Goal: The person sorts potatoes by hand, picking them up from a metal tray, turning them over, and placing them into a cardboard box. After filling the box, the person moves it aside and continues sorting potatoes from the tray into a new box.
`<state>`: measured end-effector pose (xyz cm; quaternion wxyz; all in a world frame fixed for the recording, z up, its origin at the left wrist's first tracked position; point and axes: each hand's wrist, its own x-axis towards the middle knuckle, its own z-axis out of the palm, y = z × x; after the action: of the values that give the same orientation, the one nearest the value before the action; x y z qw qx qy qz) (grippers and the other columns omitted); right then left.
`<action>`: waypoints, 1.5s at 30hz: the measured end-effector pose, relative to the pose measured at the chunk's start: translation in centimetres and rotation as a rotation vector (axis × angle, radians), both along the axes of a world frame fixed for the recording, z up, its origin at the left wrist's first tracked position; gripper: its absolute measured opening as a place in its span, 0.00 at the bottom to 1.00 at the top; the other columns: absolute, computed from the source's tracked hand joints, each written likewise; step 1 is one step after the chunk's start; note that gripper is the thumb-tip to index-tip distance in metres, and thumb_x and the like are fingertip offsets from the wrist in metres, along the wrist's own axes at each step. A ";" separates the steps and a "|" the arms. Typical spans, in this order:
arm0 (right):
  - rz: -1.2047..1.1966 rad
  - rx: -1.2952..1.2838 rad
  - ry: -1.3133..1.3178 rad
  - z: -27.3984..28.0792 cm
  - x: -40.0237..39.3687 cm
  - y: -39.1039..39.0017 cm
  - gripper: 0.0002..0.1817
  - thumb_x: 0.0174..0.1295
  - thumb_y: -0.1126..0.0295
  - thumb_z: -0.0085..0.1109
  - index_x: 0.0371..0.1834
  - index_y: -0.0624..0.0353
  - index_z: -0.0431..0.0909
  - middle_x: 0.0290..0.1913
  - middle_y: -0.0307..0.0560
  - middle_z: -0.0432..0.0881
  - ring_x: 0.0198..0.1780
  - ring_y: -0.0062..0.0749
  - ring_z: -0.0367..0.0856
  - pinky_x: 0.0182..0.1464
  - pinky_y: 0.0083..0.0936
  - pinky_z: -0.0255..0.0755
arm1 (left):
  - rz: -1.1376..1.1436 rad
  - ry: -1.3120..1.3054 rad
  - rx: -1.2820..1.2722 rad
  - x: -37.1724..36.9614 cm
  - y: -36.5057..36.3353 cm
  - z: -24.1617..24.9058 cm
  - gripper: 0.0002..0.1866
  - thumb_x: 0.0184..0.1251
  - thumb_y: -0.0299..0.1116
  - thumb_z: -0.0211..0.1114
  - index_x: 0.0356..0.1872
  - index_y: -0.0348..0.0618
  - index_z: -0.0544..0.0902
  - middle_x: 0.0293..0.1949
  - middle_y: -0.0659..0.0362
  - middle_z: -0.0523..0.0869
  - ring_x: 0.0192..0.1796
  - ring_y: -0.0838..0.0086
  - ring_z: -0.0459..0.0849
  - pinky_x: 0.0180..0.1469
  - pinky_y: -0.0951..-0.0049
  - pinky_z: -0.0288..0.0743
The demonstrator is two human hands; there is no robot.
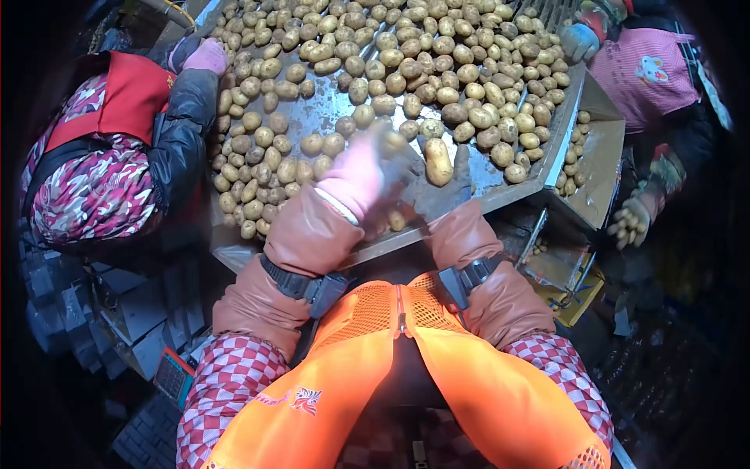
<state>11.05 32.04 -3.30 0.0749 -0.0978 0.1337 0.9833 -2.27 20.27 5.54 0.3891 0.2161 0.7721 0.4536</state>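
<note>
Potatoes (469, 74) cover much of a metal sorting table (312, 113). My left hand (367, 172), in a pink and grey glove, is over the near part of the table. Motion smears its fingers, and whether it grips a potato is unclear. Close beside it on the right, my right hand (449, 187), in a dark grey glove, holds a long potato (438, 162) between thumb and fingers. A small potato (396, 220) lies below my left hand, near the table's front edge.
A person in a red vest (133, 98) works at the left, one pink-gloved hand at the table edge. Another person in a pink apron (644, 74) stands at the right, a gloved hand (633, 221) low. A side chute (598, 148) holds potatoes; a yellow bin (582, 301) is below.
</note>
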 end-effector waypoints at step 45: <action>-1.069 0.506 -0.546 2.8 22.4 27.6 0.27 0.67 0.48 0.62 0.61 0.54 0.73 0.61 0.58 0.74 0.63 0.62 0.73 0.68 0.65 0.66 | -0.199 0.988 -0.062 1.8 -10.0 -9.0 0.18 0.67 0.34 0.67 0.58 0.50 0.82 0.58 0.55 0.83 0.69 0.52 0.73 0.73 0.45 0.59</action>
<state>33.49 59.69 -0.54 0.6057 -0.2436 -0.0959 0.7514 -0.43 10.27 -3.46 0.0248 0.4659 0.8527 0.2348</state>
